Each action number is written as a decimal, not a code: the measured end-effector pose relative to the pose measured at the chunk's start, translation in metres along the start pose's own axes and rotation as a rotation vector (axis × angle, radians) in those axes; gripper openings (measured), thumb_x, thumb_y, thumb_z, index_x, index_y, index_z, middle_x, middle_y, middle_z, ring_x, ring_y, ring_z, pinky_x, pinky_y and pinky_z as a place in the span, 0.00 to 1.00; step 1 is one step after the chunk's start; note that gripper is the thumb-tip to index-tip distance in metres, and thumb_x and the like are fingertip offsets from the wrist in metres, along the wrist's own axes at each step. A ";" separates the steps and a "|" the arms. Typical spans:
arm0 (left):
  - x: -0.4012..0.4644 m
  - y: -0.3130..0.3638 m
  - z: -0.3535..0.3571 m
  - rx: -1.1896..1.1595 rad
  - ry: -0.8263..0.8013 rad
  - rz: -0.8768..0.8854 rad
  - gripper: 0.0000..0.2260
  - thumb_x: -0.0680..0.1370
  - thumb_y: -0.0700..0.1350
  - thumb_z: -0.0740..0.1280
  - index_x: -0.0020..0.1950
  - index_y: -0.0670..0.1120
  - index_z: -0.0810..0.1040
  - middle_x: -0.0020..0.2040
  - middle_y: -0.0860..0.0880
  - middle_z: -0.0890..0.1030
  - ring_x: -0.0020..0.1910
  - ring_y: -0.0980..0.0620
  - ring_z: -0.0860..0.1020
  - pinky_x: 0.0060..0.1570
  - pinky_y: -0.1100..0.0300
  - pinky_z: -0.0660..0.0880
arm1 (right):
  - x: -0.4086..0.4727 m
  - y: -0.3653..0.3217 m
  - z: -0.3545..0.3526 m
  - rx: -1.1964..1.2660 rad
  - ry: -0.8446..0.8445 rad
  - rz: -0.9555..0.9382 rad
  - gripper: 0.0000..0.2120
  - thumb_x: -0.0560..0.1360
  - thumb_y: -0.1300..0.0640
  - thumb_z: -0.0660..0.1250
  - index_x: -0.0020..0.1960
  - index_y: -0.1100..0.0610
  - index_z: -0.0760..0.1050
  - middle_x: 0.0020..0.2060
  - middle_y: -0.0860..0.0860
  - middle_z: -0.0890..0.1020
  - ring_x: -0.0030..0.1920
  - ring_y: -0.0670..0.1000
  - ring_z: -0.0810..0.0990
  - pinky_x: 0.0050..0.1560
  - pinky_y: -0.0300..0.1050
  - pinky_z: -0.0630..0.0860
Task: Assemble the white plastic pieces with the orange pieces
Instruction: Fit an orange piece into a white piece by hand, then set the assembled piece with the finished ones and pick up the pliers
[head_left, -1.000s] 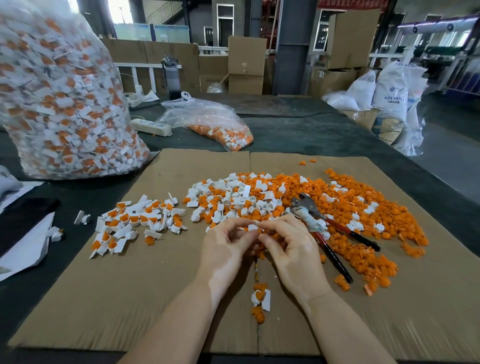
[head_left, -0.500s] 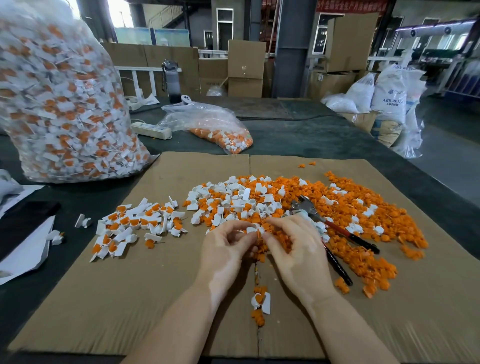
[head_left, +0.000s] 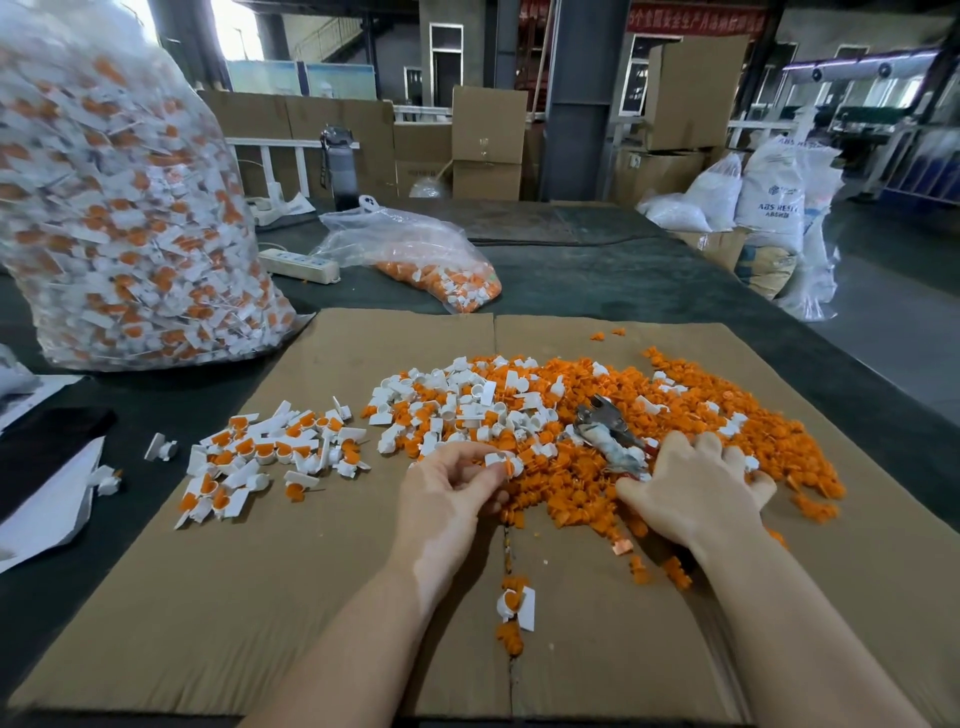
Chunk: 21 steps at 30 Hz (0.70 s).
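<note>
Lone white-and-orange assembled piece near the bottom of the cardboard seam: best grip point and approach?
Pinch the assembled white plastic piece with orange insert across its flat white tab on the right, coming from above. The tab juts clear of the round collar, and bare cardboard sheet lies on that side; loose orange pieces crowd its lower end.

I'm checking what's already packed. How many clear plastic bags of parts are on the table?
2. A big full bag stands at the far left; a smaller, mostly empty bag lies behind the cardboard, near the power strip. White sacks sit off the table, right.
</note>
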<state>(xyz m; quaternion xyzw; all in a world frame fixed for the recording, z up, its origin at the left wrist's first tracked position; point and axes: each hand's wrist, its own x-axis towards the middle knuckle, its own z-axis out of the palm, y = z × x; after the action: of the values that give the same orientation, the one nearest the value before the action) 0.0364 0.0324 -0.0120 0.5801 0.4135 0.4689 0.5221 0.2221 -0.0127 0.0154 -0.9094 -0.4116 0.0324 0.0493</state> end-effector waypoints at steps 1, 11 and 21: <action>0.000 -0.001 0.000 0.002 0.003 -0.002 0.06 0.75 0.37 0.68 0.47 0.48 0.79 0.33 0.48 0.82 0.30 0.59 0.79 0.32 0.72 0.74 | 0.000 0.000 0.001 -0.001 0.020 -0.003 0.25 0.72 0.37 0.61 0.60 0.55 0.68 0.64 0.55 0.68 0.65 0.57 0.64 0.65 0.60 0.60; 0.014 0.007 0.001 -0.196 0.030 -0.142 0.06 0.75 0.38 0.69 0.52 0.44 0.78 0.31 0.48 0.82 0.30 0.55 0.78 0.31 0.65 0.75 | -0.015 -0.008 -0.018 0.253 0.196 -0.289 0.17 0.78 0.45 0.57 0.59 0.56 0.68 0.53 0.53 0.75 0.53 0.53 0.74 0.48 0.44 0.70; 0.035 0.026 0.001 -0.346 0.092 -0.249 0.06 0.75 0.36 0.68 0.51 0.41 0.77 0.36 0.45 0.80 0.30 0.55 0.78 0.29 0.66 0.76 | -0.040 -0.031 -0.043 0.680 -0.390 -0.471 0.16 0.79 0.53 0.56 0.34 0.57 0.67 0.30 0.54 0.69 0.31 0.51 0.67 0.35 0.45 0.63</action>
<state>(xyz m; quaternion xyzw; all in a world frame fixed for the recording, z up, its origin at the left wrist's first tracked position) 0.0446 0.0628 0.0177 0.4044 0.4187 0.4909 0.6482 0.1771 -0.0253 0.0621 -0.7002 -0.5749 0.3240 0.2727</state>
